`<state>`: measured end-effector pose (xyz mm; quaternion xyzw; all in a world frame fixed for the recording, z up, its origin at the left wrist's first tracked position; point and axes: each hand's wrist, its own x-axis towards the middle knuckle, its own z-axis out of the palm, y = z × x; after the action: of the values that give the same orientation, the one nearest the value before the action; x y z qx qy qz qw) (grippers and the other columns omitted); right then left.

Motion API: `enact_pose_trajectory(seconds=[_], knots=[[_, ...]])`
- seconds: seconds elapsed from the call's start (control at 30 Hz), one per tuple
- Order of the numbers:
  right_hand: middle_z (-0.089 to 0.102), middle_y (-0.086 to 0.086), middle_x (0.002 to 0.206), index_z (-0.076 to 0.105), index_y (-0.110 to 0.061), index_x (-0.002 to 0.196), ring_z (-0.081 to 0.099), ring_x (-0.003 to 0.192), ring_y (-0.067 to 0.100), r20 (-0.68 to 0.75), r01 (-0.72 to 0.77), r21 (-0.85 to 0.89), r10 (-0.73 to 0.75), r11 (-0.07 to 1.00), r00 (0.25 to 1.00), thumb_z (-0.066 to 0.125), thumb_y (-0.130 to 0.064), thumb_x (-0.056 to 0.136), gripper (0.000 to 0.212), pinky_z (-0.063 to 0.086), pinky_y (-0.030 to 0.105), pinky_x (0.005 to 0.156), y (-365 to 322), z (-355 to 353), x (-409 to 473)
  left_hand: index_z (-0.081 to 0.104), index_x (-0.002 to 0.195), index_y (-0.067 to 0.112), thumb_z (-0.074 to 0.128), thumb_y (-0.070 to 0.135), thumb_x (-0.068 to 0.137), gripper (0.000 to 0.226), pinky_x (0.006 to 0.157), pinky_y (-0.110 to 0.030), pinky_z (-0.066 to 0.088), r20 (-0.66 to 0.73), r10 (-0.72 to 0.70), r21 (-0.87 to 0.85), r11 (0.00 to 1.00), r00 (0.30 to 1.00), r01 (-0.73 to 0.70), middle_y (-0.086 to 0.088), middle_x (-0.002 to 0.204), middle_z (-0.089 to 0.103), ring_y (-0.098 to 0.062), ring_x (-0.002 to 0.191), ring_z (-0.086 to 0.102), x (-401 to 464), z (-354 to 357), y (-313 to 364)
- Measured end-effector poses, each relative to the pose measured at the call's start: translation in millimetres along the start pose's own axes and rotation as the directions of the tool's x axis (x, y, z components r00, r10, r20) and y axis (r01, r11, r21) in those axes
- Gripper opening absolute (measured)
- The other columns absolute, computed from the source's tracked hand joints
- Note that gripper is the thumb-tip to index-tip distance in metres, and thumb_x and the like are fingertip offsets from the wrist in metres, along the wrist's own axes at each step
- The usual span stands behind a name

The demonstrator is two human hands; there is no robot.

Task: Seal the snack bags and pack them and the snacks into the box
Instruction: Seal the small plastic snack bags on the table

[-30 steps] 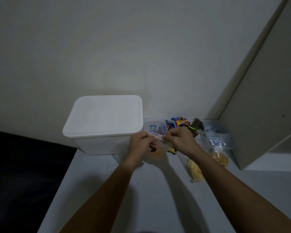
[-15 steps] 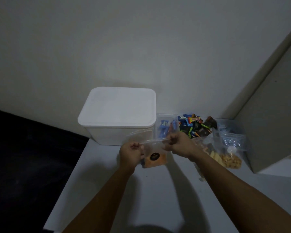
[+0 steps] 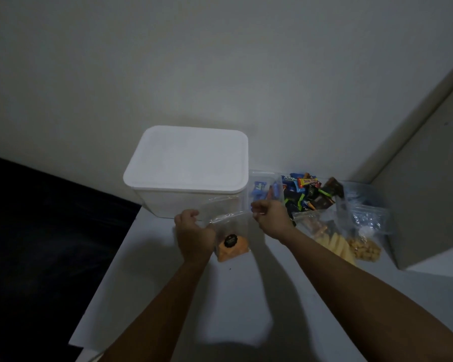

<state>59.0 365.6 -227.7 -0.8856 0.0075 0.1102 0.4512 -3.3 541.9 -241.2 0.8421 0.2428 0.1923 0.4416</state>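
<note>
Both hands pinch the snack bag [image 3: 230, 232] just above the table [image 3: 246, 296], left hand [image 3: 194, 235] and right hand [image 3: 270, 215] at opposite ends of its sideways-running top, before the lidded box [image 3: 188, 171].

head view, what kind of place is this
Probably a home room, at a corner work surface: a plain white table against a bare wall, with a lidded white box and household snack bags on it.
</note>
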Motion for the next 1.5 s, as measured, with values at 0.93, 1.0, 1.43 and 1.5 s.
enact_pose_trajectory(seconds=[0.93,1.0,1.43,1.5], knots=[[0.061,0.007,0.089,0.055,-0.011,0.100,0.062,0.081,0.023,-0.079,-0.418,0.166,0.434,0.893,0.897,0.065,-0.016,0.087,0.018,0.053,0.034,0.068,145,-133,-35,0.049,0.130,0.015,0.070,0.016,0.059,0.074,0.090,-0.040,0.054,0.801,-0.262,0.085,0.940,0.539,0.331,-0.006,0.114,0.063,-0.024,0.105,0.062,-98,168,91],[0.062,0.005,0.080,0.059,-0.012,0.094,0.059,0.067,0.017,0.002,-0.440,0.225,0.451,0.869,0.893,0.063,-0.027,0.090,0.017,0.046,0.027,0.055,148,-132,-35,0.047,0.128,0.018,0.069,0.023,0.053,0.079,0.085,-0.042,0.056,0.757,-0.299,0.064,0.918,0.581,0.390,-0.004,0.112,0.063,-0.024,0.101,0.063,-95,178,78],[0.064,0.024,0.091,0.060,-0.009,0.082,0.064,0.082,0.033,-0.070,-0.177,0.436,0.229,0.882,0.971,0.060,-0.006,0.090,0.009,0.055,0.048,0.075,121,-117,-42,0.059,0.099,0.008,0.067,0.018,0.077,0.025,0.080,-0.047,0.056,0.562,-0.099,-0.116,0.974,0.821,0.196,-0.012,0.091,0.067,-0.030,0.087,0.065,-84,127,82],[0.069,0.019,0.099,0.064,-0.016,0.097,0.067,0.089,0.029,-0.141,-0.066,0.358,0.124,0.932,0.982,0.056,-0.007,0.093,0.012,0.055,0.047,0.081,108,-114,-43,0.056,0.110,0.012,0.068,0.008,0.080,0.032,0.086,-0.048,0.055,0.545,-0.081,-0.194,0.956,0.835,0.220,-0.008,0.100,0.067,-0.028,0.095,0.066,-80,118,90]])
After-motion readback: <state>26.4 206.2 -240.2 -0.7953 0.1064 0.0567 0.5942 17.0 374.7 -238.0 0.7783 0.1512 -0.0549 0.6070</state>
